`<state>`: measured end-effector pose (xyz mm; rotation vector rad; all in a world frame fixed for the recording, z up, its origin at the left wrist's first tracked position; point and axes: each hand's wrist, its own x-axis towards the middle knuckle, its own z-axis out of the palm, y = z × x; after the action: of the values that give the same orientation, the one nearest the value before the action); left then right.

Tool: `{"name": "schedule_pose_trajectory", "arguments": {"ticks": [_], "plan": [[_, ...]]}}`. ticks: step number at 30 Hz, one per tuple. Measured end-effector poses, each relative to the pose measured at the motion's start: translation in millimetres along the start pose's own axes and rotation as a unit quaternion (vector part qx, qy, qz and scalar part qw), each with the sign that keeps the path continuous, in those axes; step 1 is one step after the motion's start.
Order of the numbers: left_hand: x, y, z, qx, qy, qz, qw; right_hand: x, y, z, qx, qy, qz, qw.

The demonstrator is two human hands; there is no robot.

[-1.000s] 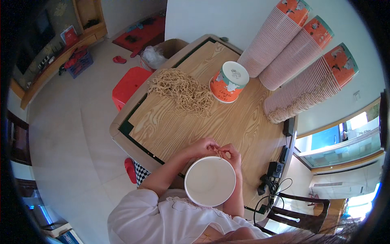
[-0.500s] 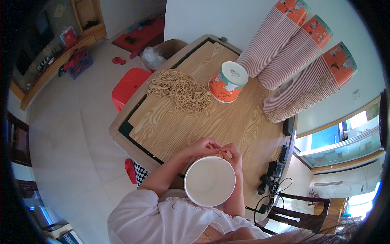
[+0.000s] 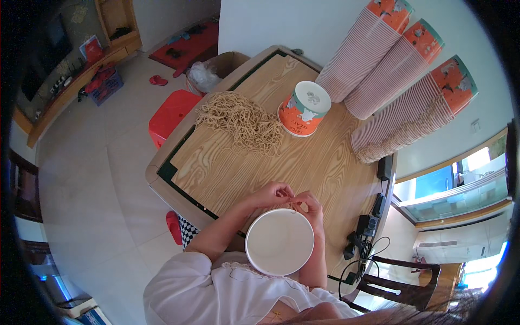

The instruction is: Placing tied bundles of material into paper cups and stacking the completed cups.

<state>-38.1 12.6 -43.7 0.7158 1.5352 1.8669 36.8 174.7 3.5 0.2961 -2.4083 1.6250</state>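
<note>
A round paper bucket [image 3: 279, 242] with a white inside stands close against my body, its mouth facing up. At its far rim my left hand [image 3: 273, 195] and my right hand [image 3: 311, 207] meet fingertip to fingertip. Both are closed in a pinch on a thin tan cord [image 3: 293, 210] that shows at the rim between them. How the cord runs under the fingers is too small to tell. Beyond the hands lies a loose tangled heap of tan cords [image 3: 238, 122]. An orange and green printed bucket [image 3: 304, 110] sits upside down beside the heap.
Three tall leaning stacks of nested buckets [image 3: 374, 73] line the wall side of the wooden table [image 3: 319, 168]; cords hang along the nearest stack. Black adapters and cables [image 3: 367, 227] lie by the right edge, near a dark chair [image 3: 401, 284]. A red stool [image 3: 172, 116] stands left.
The bit of cord standing at the bucket's rim now shows smaller and lower. My fingers have shifted only slightly, and the bucket stays in place.
</note>
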Motion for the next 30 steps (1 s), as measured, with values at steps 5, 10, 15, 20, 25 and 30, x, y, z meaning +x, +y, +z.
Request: {"name": "schedule_pose_trajectory", "arguments": {"ticks": [5, 10, 15, 20, 25, 30], "plan": [[-2, 6, 1, 0.026, 0.016, 0.000, 1.000, 0, -16, 1, 0.032, -0.004, 0.045, 0.998], [-3, 5, 3, 0.057, 0.025, -0.009, 0.998, -4, -19, -4, 0.082, -0.038, 0.058, 0.994], [-3, 0, 3, 0.085, 0.036, 0.015, 0.996, -5, -19, -9, 0.121, -0.061, 0.063, 0.989], [-3, 2, 3, 0.093, 0.040, 0.028, 0.994, -4, -17, -15, 0.122, -0.117, 0.039, 0.985], [-2, -5, 2, 0.074, 0.035, 0.029, 0.996, -6, -22, -17, 0.131, -0.132, 0.047, 0.981], [-2, -2, 4, 0.068, 0.024, 0.017, 0.997, -5, -26, -15, 0.146, -0.105, 0.107, 0.978]]}}
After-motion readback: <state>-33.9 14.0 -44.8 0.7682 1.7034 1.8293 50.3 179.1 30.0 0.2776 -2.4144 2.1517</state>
